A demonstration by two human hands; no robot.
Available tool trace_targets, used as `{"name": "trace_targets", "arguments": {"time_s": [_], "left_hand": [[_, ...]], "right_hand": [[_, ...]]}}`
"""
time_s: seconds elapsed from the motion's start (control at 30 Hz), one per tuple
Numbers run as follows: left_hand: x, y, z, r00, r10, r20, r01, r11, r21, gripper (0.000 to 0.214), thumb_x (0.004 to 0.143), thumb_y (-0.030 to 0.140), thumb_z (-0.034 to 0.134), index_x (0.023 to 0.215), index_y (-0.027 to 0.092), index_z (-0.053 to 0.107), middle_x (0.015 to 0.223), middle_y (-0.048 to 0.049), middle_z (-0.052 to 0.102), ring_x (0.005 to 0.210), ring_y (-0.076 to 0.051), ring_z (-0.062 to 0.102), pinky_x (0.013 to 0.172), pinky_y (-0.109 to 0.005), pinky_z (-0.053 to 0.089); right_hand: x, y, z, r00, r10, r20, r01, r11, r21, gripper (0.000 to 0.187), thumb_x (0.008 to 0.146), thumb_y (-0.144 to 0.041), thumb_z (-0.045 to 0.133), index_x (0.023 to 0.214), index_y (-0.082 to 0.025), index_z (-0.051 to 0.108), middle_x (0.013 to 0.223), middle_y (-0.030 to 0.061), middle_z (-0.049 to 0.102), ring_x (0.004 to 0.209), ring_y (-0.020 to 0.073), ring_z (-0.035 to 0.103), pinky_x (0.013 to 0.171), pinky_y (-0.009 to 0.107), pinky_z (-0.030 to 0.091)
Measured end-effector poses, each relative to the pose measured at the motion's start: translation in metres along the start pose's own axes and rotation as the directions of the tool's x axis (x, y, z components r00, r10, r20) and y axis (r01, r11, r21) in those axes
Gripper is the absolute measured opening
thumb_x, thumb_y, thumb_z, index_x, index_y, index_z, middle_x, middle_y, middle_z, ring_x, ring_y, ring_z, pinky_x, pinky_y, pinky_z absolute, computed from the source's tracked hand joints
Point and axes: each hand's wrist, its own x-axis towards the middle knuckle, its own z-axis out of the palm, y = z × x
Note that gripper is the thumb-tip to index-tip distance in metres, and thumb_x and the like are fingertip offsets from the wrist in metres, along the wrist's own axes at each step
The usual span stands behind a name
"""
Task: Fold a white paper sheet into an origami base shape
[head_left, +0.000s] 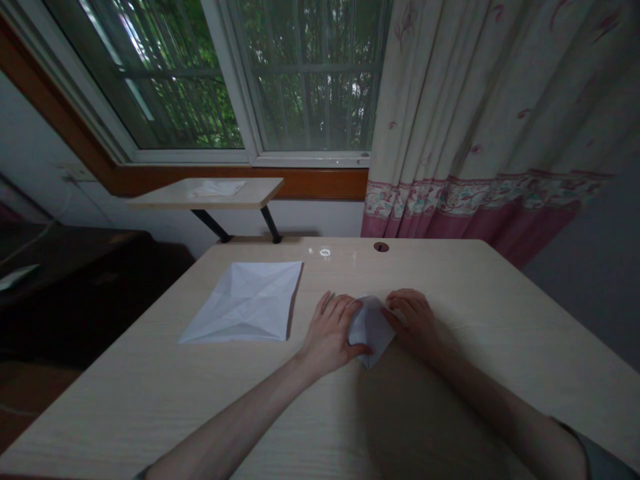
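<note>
A small piece of folded white paper (373,337) lies on the desk between my hands, its pointed end toward me and a crease down its middle. My left hand (331,333) grips its left side, the thumb reaching across the lower part. At the upper right edge my right hand (413,323) pinches the paper between thumb and fingers. Part of the folded paper is covered by my fingers. Further left, a larger creased white sheet (245,300) rests spread out, with fold lines crossing its surface.
The light wooden desk (280,413) carries a raised shelf (165,200) at the back left, with a white paper (217,189) on it. A round cable hole (381,247) sits near the back edge. Behind are a window and a patterned curtain (450,133).
</note>
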Motion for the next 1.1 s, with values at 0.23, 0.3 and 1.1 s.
{"name": "trace_targets", "arguments": {"time_s": [0.23, 0.3, 1.1], "left_hand": [[0.0, -0.003, 0.003, 0.999, -0.045, 0.01, 0.045, 0.998, -0.032, 0.101, 0.062, 0.055, 0.086, 0.144, 0.02, 0.038, 0.142, -0.0153, 0.051, 0.134, -0.035, 0.045, 0.118, -0.059, 0.024], [0.0, -0.005, 0.005, 0.999, -0.048, -0.003, 0.048, 0.998, -0.037, 0.105, 0.061, 0.054, 0.087, 0.146, 0.02, 0.036, 0.148, -0.0167, 0.045, 0.138, -0.036, 0.04, 0.118, -0.06, 0.024], [0.002, 0.0, -0.002, 0.997, -0.051, 0.056, 0.053, 0.998, -0.042, 0.043, 0.081, 0.042, 0.076, 0.123, 0.035, 0.068, 0.161, -0.0053, 0.019, 0.145, -0.042, 0.021, 0.116, -0.069, 0.016]], "right_hand": [[0.001, 0.002, -0.007, 0.991, 0.132, 0.004, -0.129, 0.963, 0.237, 0.015, 0.099, -0.023, 0.047, 0.108, -0.026, 0.058, 0.108, 0.0085, 0.065, 0.105, 0.026, 0.06, 0.091, 0.047, 0.049], [0.003, 0.004, -0.007, 0.986, 0.166, -0.033, -0.15, 0.945, 0.291, 0.02, 0.099, -0.019, 0.043, 0.112, -0.027, 0.057, 0.107, 0.0082, 0.064, 0.104, 0.0252, 0.06, 0.091, 0.047, 0.049], [-0.001, 0.004, -0.003, 0.983, 0.109, 0.149, -0.148, 0.948, 0.281, 0.015, 0.096, -0.022, 0.049, 0.108, -0.026, 0.057, 0.117, 0.0097, 0.062, 0.111, 0.026, 0.059, 0.094, 0.046, 0.051]]}}
